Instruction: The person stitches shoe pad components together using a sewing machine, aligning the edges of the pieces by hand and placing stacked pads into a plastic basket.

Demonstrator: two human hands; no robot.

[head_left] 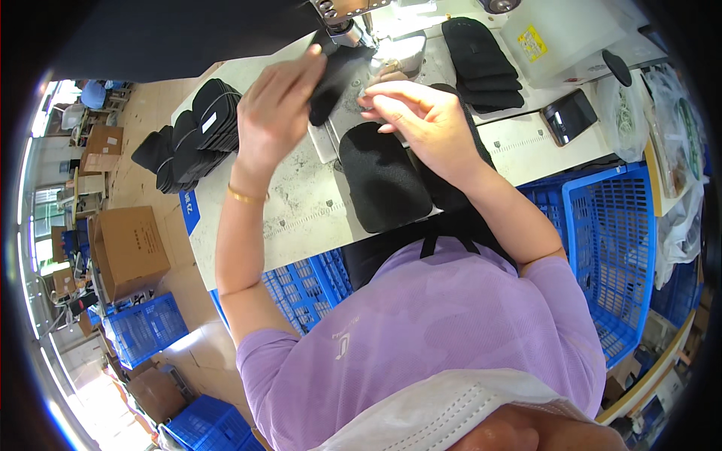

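Note:
Under the lit head of a sewing machine [347,34], a dark, motion-blurred black fabric piece [329,96] lies at a slant. My left hand [274,113] is raised at its left edge, fingers closed against it and partly smeared by motion. To the right, my right hand [425,120] has thumb and fingers drawn together in a pinch near the needle area; what is between them, if anything, is too small to make out. Below it, a rounded black fabric piece [383,180] lies at the table's front edge, with another black piece [444,188] beside it, partly under my right forearm.
Bundled black pieces [214,113] are stacked on the table's left end. More black pieces [481,68] overlap at the back right, near a phone [569,118] and a translucent bin [556,37]. Blue crates [613,255] stand below the table; a cardboard box [129,249] is left.

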